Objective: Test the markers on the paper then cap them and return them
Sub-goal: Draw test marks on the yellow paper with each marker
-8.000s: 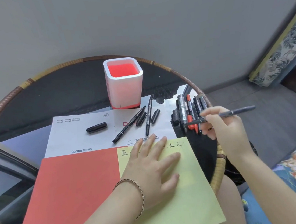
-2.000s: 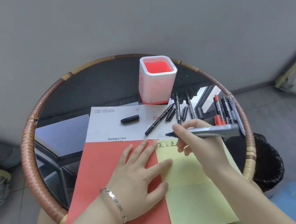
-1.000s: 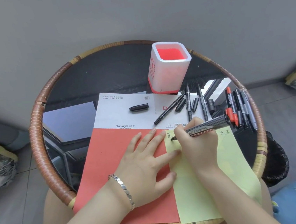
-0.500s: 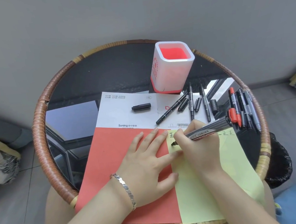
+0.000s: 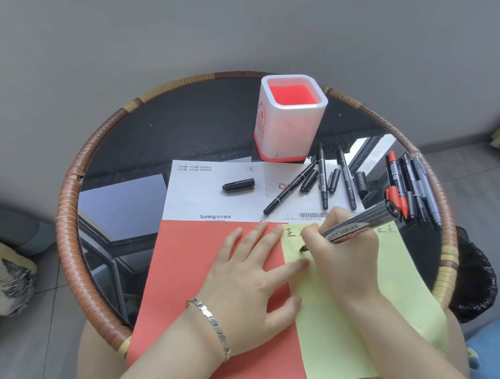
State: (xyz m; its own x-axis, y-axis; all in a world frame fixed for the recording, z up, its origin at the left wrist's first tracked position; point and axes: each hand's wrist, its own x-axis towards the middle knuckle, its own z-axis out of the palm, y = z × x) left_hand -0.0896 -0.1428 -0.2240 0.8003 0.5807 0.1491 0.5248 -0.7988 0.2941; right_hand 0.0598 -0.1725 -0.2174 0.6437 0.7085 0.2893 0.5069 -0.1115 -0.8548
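While still flattening red paper (image 5: 205, 271) and yellow paper (image 5: 406, 281) with spread left grip (image 5: 252, 284), keeps right grip (image 5: 345, 253) clamped round marker (image 5: 357, 222), tip nudged toward table's (image 5: 69, 239) right edge.

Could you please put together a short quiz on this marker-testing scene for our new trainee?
1. True or false: the right hand grips the thick marker with its tip down on the yellow paper.
2. Where does the left hand lie? A) flat on the red paper B) round the pen holder C) over the red markers
3. Fill in: the lone black cap lies on the ___ printed sheet.
Key: 1 true; 2 A; 3 white.
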